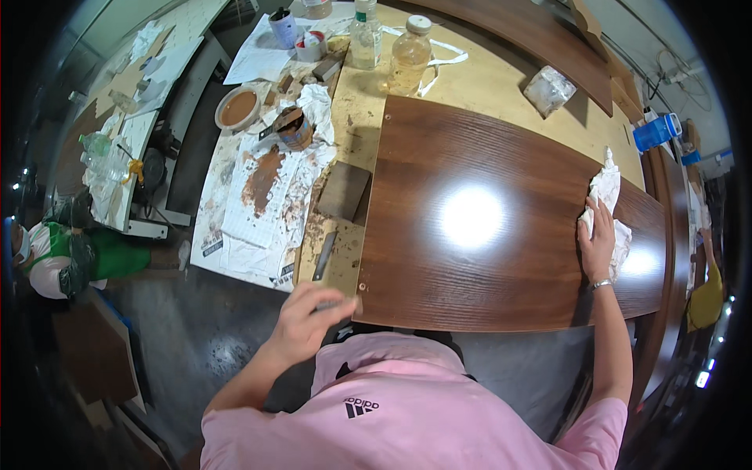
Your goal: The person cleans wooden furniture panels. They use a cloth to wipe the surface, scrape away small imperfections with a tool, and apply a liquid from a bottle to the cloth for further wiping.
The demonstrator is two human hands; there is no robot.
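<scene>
Right hand (597, 247), fingers (601, 213) spread flat, pressing a white rag (608, 188) onto the dark brown panel (470, 219). Rag bunches ahead of and under the fingertips, near the panel's far right end. A watch band sits on the wrist behind the fingers.

Left hand (307, 321) at the panel's near left corner, fingers curled together around a small grey object; cannot tell what it is. A putty knife (324, 255) lies just beyond these fingers on the pale bench (501, 78).

Packages, all well ahead of the left fingers:
- two clear plastic bottles (409, 53) with white caps, yellowish liquid in them, upright at the bench's far edge
- open round tin (296, 130) with brown filler, a tool across its mouth, crumpled white cloth touching it
- shallow round dish (237, 108) of brown paste, left of the tin
- small white tub (310, 47) with a red patch, a dark can beside it
- clear plastic bag (548, 90), ahead of the right fingers
- blue container (655, 131), far right, off the bench

Brown-stained paper sheets (262, 211) cover the bench left of the panel; a dark block (343, 190) rests at their edge.

Edges: the panel's left edge ends on the bench; its near edge runs between both hands. The glossy panel face between the hands is bare, with a bright lamp glare in the middle.
</scene>
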